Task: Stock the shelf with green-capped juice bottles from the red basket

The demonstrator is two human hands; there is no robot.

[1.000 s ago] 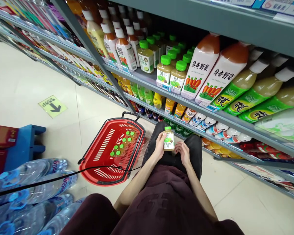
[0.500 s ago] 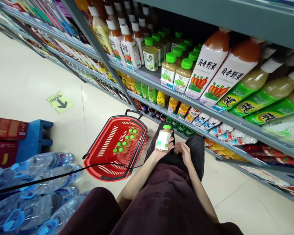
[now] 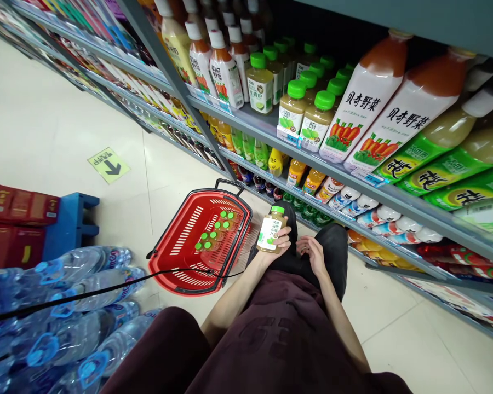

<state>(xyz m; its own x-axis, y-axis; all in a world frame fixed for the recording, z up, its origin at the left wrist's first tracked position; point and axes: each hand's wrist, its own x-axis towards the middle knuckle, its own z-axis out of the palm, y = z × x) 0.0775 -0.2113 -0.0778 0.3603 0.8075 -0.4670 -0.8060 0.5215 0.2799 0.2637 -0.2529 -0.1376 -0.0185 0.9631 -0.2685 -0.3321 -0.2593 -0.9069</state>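
Where the held bottle [image 3: 270, 232] covers it, the left hand [image 3: 283, 243] is hidden.

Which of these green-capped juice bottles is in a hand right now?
The bottle in the left hand, its white label facing the camera; the other green-capped bottles are on the shelf or in the red basket.

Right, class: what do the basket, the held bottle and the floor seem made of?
Basket: red, apparently plastic, slightly glossy; moulded slots.
Bottle: smooth, clear plastic or possibly glass; its shoulder looks see-through.
Floor: probably tile, smooth; straight joints, slight sheen.
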